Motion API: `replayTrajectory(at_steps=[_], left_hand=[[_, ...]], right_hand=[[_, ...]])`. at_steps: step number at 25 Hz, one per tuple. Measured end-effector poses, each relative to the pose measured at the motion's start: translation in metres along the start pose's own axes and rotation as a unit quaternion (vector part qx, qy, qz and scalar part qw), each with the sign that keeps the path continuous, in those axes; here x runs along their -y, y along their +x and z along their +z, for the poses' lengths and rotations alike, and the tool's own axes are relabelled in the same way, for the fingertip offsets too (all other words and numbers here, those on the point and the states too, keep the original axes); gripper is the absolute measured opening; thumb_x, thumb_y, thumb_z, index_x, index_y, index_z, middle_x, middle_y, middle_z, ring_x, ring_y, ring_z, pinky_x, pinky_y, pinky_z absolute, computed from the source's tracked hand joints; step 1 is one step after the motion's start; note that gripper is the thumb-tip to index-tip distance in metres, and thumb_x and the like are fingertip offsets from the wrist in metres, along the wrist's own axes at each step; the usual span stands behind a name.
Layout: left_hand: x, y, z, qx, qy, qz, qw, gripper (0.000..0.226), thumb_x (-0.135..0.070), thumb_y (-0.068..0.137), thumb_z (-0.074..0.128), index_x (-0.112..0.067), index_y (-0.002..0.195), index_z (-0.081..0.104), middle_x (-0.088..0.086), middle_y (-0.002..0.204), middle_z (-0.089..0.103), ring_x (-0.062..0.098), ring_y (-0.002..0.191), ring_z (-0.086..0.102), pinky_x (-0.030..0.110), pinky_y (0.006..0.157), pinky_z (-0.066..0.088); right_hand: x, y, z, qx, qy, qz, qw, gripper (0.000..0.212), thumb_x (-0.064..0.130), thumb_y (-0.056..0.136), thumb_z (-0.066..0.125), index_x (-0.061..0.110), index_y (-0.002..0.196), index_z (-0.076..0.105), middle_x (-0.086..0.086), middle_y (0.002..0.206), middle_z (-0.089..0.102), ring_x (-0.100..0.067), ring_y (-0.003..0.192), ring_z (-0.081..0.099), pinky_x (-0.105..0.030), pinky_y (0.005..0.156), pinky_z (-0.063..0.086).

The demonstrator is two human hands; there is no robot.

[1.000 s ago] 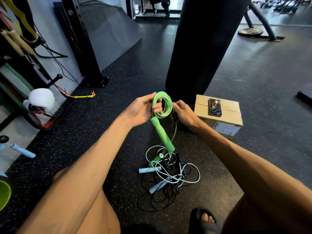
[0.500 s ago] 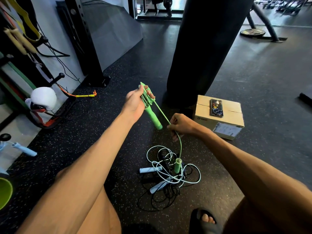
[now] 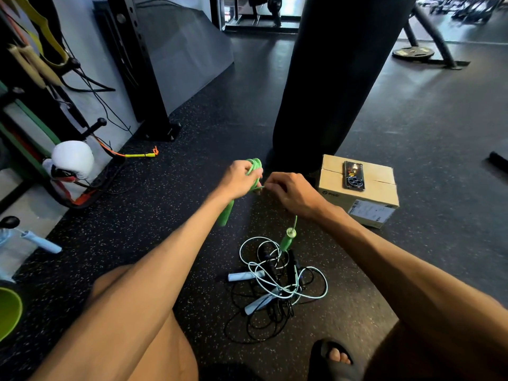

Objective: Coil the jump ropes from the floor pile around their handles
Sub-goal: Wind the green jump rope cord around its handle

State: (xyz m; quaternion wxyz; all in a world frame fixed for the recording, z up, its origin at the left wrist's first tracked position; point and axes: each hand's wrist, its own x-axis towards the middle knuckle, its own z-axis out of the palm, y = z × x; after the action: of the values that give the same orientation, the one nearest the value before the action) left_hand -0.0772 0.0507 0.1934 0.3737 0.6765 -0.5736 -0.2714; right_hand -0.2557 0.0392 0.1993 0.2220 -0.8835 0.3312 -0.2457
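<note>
Up comes the right hand (image 3: 291, 192) from down by the pile, level now with the left hand (image 3: 240, 180) and almost touching it. Left hand grips the bright green plastic jump rope (image 3: 254, 164), fingers curled round the gathered loops and the top of the first green foam handle (image 3: 226, 214), which pokes out below the fist. Right hand pinches the free cord just beside those loops. The second green handle (image 3: 287, 240) dangles from it, just above the tangled floor pile (image 3: 275, 287) on the speckled black rubber floor (image 3: 165, 215), well out from its wall edge at left.

Step in hand, I'd say: wrapping the last slack of rope one. Next move calls for carrying that cord round the bundle, taut, then securing the loose handle.

Count:
- two green handles
- one pale blue rope (image 3: 242, 276) with two handles in the pile
- one black rope (image 3: 268, 261), handles too tangled to count
- one brown cardboard box (image 3: 382, 178) carrying one phone (image 3: 353, 176)
</note>
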Motion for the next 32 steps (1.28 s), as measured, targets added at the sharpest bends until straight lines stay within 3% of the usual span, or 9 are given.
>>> replayTrajectory(at_steps=[3,8,12,16,19,23,26,29,32], left_hand=[[-0.008,-0.010,0.003,0.114,-0.028,-0.031,0.993,0.028,-0.021,0.097,0.055,-0.006,0.074,0.060,0.007,0.059,0.067,0.010,0.048,0.065,0.020,0.046,0.048],[-0.013,-0.017,0.002,0.272,-0.187,-0.098,0.939,0.036,-0.026,0.101,0.043,-0.003,0.084,0.064,0.009,0.060,0.057,0.018,0.051,0.054,0.028,0.053,0.046],[-0.016,-0.019,-0.001,0.327,-0.236,-0.107,0.909,0.038,-0.037,0.100,0.044,-0.012,0.074,0.054,0.000,0.050,0.036,0.013,0.044,0.035,0.028,0.053,0.040],[-0.018,-0.017,-0.008,0.356,-0.363,-0.104,0.855,0.040,-0.034,0.101,0.036,-0.014,0.068,0.046,-0.005,0.045,0.026,0.010,0.039,0.027,0.026,0.051,0.038],[-0.021,-0.017,-0.009,0.347,-0.454,-0.097,0.815,0.038,-0.034,0.102,0.032,-0.013,0.073,0.046,-0.006,0.047,0.029,0.009,0.041,0.028,0.025,0.053,0.040],[-0.023,-0.015,-0.011,0.266,-0.535,-0.088,0.797,0.038,-0.038,0.104,0.032,-0.011,0.081,0.048,-0.004,0.054,0.033,0.012,0.049,0.034,0.027,0.062,0.041],[-0.025,-0.012,-0.011,0.187,-0.580,-0.096,0.787,0.038,-0.036,0.105,0.031,-0.008,0.086,0.050,-0.001,0.059,0.042,0.014,0.055,0.042,0.027,0.068,0.043],[-0.025,-0.010,-0.006,0.120,-0.589,-0.089,0.794,0.036,-0.028,0.106,0.033,-0.004,0.091,0.054,0.004,0.065,0.051,0.017,0.061,0.051,0.029,0.069,0.050],[-0.021,-0.005,-0.003,0.047,-0.543,-0.054,0.836,0.033,-0.024,0.104,0.039,-0.002,0.090,0.059,0.007,0.067,0.056,0.019,0.063,0.057,0.034,0.075,0.050]], right_hand=[[-0.001,0.002,-0.006,-0.048,0.019,0.024,0.998,0.018,0.028,0.096,0.059,0.011,0.094,0.064,-0.002,0.080,0.067,-0.017,0.071,0.062,-0.035,0.062,0.050],[-0.008,0.006,-0.012,-0.084,0.084,0.104,0.987,0.019,0.027,0.099,0.054,0.008,0.102,0.056,0.003,0.073,0.057,-0.008,0.063,0.051,-0.026,0.061,0.042],[-0.015,0.008,-0.008,-0.079,0.121,0.134,0.980,0.019,0.025,0.100,0.051,0.008,0.104,0.055,-0.006,0.079,0.060,-0.012,0.068,0.051,-0.035,0.066,0.045],[-0.018,0.010,-0.007,-0.089,0.143,0.189,0.967,0.021,0.025,0.101,0.050,0.006,0.103,0.058,-0.011,0.086,0.063,-0.019,0.075,0.056,-0.041,0.071,0.050],[-0.017,0.010,-0.006,-0.069,0.164,0.236,0.955,0.022,0.029,0.102,0.046,0.009,0.098,0.055,-0.013,0.082,0.062,-0.025,0.075,0.059,-0.053,0.076,0.056],[-0.014,0.003,-0.006,-0.032,0.165,0.273,0.947,0.022,0.027,0.104,0.040,0.009,0.098,0.050,-0.007,0.070,0.056,-0.024,0.064,0.058,-0.037,0.054,0.054],[-0.010,-0.001,-0.006,-0.001,0.164,0.277,0.947,0.026,0.026,0.105,0.040,0.009,0.088,0.050,-0.013,0.071,0.063,-0.028,0.064,0.061,-0.041,0.060,0.054],[-0.011,-0.001,-0.002,0.029,0.145,0.272,0.951,0.031,0.021,0.102,0.048,0.011,0.072,0.053,-0.025,0.081,0.072,-0.029,0.069,0.064,-0.044,0.072,0.055],[-0.013,0.001,0.002,0.066,0.131,0.270,0.952,0.013,0.017,0.098,0.054,0.009,0.088,0.056,-0.016,0.078,0.072,-0.027,0.074,0.064,-0.035,0.069,0.052]])
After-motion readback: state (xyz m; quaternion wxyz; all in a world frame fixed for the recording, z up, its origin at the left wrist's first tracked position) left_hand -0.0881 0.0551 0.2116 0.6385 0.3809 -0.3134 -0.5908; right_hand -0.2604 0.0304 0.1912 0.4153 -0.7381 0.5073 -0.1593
